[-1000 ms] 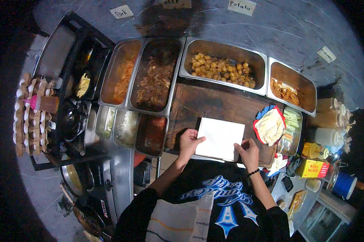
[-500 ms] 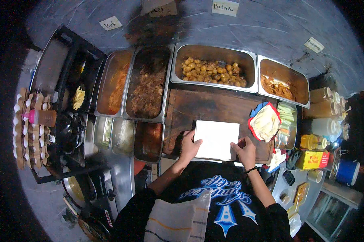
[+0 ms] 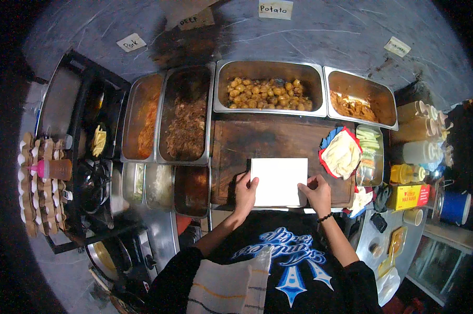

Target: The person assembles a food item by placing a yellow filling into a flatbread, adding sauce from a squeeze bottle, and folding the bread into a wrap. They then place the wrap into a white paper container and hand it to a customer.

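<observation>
A flat white square box [image 3: 279, 183] with a plain, bright top is between my hands at the front edge of a dark wooden board [image 3: 268, 137]. Along its left side is my left hand [image 3: 245, 196], thumb over the edge and fingers partly hidden behind it. My right hand [image 3: 316, 193] pinches the lower right edge between thumb and fingers. Right of the box on the board lies a crumpled cream cloth [image 3: 342, 156] with red and blue edging. Whatever the box contains, if anything, is hidden.
Behind the board stand steel pans of small potatoes [image 3: 270, 95] and saucy meat [image 3: 352, 109]; a shredded meat pan [image 3: 187, 128] is at left. Sliced cucumber [image 3: 369, 138] fills a tub at right, near squeeze bottles [image 3: 420, 152]. Egg trays [image 3: 40, 183] and a stove [image 3: 96, 183] are far left.
My view has shifted slightly, so the pans and the wall sit a little differently in the picture. Both hands keep the same hold on the white box.
</observation>
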The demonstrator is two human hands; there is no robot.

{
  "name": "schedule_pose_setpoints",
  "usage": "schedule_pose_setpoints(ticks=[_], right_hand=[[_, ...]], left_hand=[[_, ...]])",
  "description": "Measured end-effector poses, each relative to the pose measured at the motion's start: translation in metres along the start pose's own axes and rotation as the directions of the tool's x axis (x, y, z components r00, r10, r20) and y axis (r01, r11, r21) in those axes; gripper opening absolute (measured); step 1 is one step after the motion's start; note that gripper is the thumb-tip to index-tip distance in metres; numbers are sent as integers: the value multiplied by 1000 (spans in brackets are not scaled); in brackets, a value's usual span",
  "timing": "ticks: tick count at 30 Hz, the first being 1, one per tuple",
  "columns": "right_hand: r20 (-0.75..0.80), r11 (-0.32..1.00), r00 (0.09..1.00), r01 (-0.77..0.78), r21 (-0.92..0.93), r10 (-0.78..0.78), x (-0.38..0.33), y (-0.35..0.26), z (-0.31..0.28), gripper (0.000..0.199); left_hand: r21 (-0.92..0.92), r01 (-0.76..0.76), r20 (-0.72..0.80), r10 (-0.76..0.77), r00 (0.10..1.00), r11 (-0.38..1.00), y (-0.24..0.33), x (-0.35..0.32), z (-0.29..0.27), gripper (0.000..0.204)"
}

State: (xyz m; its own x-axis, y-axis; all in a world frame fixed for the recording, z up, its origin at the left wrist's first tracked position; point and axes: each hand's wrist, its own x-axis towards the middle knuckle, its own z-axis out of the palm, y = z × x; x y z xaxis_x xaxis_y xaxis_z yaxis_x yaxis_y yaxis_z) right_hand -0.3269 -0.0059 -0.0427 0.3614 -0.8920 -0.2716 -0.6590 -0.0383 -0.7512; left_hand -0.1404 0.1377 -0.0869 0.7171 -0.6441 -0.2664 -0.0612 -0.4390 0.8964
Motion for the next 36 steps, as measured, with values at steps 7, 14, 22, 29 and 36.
schedule_pose_setpoints(ticks=[7,14,22,29,36], right_hand=[[3,999,999,-48,13,48,-3,-4,0,32],[-11,999,999,-32,-15,32,-3,-6,0,32],[-60,999,997,39,2,-39,16,3,-1,28],[148,958,947,274,81,-284,56,-9,7,28],[86,933,937,323,163,-339,56,-26,7,28]], left_hand=[[-15,-56,-52,55,997,998,-6,3,4,29],[142,-136,-118,153,981,981,-4,-7,20,41],[-131,-8,317,50,947,991,9,-25,11,88],[491,-167,780,-347,520,855,89,-21,-28,40],[501,-759,599,466,651,416,75,18,20,88]])
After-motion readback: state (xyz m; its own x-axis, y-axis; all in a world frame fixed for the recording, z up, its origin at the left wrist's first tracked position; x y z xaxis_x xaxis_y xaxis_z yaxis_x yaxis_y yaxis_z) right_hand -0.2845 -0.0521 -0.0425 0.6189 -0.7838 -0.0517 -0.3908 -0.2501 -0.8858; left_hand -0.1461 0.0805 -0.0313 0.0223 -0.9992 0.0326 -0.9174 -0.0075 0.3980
